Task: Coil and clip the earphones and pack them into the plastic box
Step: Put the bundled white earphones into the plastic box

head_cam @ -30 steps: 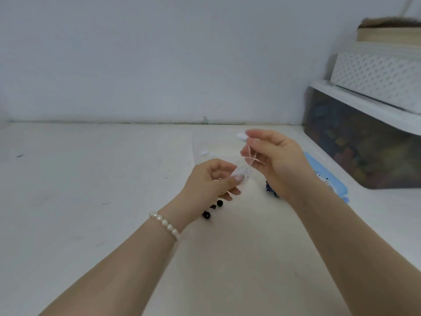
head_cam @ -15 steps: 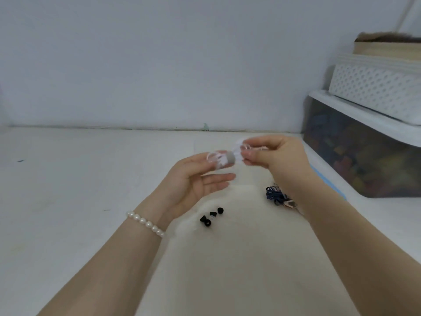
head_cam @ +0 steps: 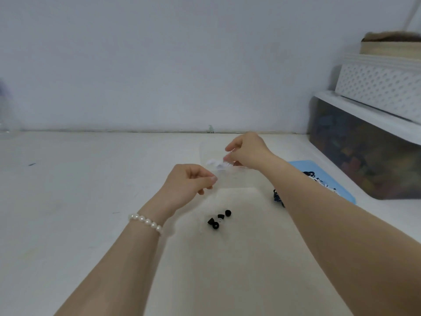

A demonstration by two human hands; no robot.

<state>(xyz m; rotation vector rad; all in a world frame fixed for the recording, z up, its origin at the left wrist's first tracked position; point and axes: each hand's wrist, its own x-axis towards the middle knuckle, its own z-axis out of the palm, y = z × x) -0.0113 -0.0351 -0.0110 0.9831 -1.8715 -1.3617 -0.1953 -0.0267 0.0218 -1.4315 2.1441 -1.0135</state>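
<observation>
At centre frame I see my right hand (head_cam: pixel 247 151) pinching the white coiled earphones (head_cam: pixel 217 164) over the clear plastic box (head_cam: pixel 230 179). My left hand (head_cam: pixel 189 182), just lower left of it, has curled fingers; I cannot tell whether it holds anything.

The white coiled earphones (head_cam: pixel 217 164) blur under the right hand (head_cam: pixel 247 151), perhaps pinched. The right forearm hides part of the dark blue cable bundle (head_cam: pixel 277 197), lower right of centre.
</observation>
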